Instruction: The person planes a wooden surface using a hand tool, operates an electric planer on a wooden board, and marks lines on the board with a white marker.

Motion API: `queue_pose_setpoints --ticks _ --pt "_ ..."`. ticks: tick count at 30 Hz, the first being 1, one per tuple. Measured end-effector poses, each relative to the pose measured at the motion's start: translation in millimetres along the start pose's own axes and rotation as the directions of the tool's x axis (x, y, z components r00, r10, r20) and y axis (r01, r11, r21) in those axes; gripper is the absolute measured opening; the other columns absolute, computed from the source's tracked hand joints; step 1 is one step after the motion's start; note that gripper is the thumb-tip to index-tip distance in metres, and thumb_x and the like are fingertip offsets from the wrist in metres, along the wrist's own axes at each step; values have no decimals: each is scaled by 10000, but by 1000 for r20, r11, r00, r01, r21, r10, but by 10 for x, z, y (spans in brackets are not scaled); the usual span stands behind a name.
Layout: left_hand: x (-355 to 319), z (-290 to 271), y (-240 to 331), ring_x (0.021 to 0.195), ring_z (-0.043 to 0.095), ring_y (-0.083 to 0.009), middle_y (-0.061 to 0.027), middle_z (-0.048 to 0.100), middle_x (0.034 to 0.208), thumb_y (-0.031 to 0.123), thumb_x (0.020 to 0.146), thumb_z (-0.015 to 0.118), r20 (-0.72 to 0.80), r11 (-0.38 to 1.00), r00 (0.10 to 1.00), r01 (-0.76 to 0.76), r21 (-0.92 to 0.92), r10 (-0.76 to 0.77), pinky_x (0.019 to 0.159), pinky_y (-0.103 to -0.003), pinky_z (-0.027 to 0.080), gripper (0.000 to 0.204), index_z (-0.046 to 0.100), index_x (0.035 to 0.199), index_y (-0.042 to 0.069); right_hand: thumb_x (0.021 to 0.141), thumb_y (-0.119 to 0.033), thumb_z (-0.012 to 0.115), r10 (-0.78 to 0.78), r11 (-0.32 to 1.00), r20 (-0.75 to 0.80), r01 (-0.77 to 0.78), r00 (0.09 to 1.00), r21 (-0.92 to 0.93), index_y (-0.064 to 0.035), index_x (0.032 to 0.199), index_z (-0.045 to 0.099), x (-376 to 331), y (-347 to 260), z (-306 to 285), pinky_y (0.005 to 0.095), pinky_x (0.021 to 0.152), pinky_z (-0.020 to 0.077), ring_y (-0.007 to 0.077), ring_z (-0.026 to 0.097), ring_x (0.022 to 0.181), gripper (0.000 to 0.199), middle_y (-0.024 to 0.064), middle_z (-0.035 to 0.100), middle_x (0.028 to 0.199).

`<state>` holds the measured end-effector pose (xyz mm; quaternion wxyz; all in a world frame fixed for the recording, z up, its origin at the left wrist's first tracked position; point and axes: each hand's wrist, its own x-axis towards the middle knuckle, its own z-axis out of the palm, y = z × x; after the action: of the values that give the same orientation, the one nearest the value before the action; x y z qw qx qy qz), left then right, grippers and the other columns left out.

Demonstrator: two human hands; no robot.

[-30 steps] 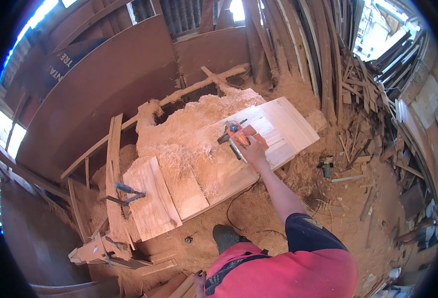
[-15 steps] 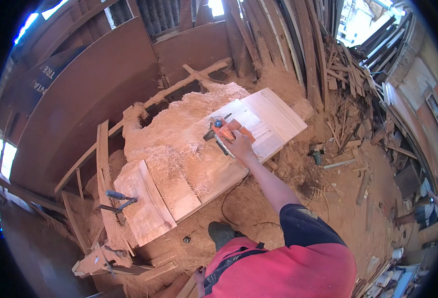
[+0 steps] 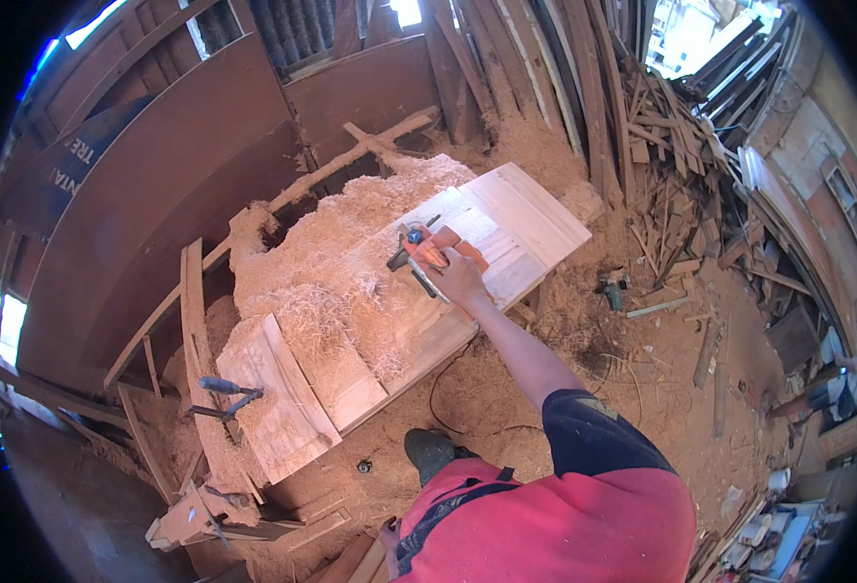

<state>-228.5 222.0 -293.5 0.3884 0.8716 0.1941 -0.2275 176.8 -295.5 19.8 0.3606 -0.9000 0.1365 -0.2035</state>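
Observation:
My right hand (image 3: 460,278) is closed around the handle of an orange electric planer (image 3: 427,251). The planer rests on a pale wooden panel (image 3: 537,216), which lies slantwise across a workbench. My forearm reaches out to it from the lower right. A thick heap of wood shavings (image 3: 336,253) covers much of the bench, left of the planer. Low beside my body, my left hand (image 3: 389,533) shows only in part, and its fingers are too dark to make out.
A clamp (image 3: 224,397) stands at the bench's left end. Wooden bars (image 3: 187,321) frame the bench's far left side. Scrap wood (image 3: 683,160) is piled at the right. Another power tool (image 3: 614,288) lies on the dusty floor, and a cable (image 3: 433,389) runs below the bench.
The whole view has shifted slightly, so the bench and panel appear a little farther up and left. My right hand stays on the planer, with hardly any movement along the panel.

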Motion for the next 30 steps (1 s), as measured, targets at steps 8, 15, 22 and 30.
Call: queue_pose_setpoints --ticks 8,15,22,30 --pt "270 -123 262 821 726 -258 -208 748 986 319 911 718 75 998 997 -24 49 21 734 -370 582 437 697 1173 -30 864 -542 669 84 996 79 -82 993 -34 -46 1221 588 20 97 10 519 826 555 424 702 948 616 256 717 1001" --pt "682 -190 742 814 724 -257 -206 748 983 316 913 716 233 980 969 -119 160 80 731 -368 581 432 698 1170 -31 849 -539 661 117 993 99 -115 988 -18 -15 1249 565 -34 105 -90 501 845 552 411 701 965 667 268 709 1022" --pt "1056 -240 1132 807 723 -255 -204 748 980 314 915 715 365 941 922 -231 247 130 728 -367 581 427 699 1166 -32 793 -565 689 126 992 24 -126 992 20 -16 1088 653 -107 36 -148 502 824 564 399 715 903 624 246 718 957" --pt "1363 -234 1391 799 721 -253 -203 748 976 311 917 713 453 912 874 -318 261 175 724 -365 581 422 700 1162 -32 771 -524 701 142 990 45 -141 989 -8 -23 1103 656 -118 80 -169 493 824 564 381 717 888 602 217 723 931"
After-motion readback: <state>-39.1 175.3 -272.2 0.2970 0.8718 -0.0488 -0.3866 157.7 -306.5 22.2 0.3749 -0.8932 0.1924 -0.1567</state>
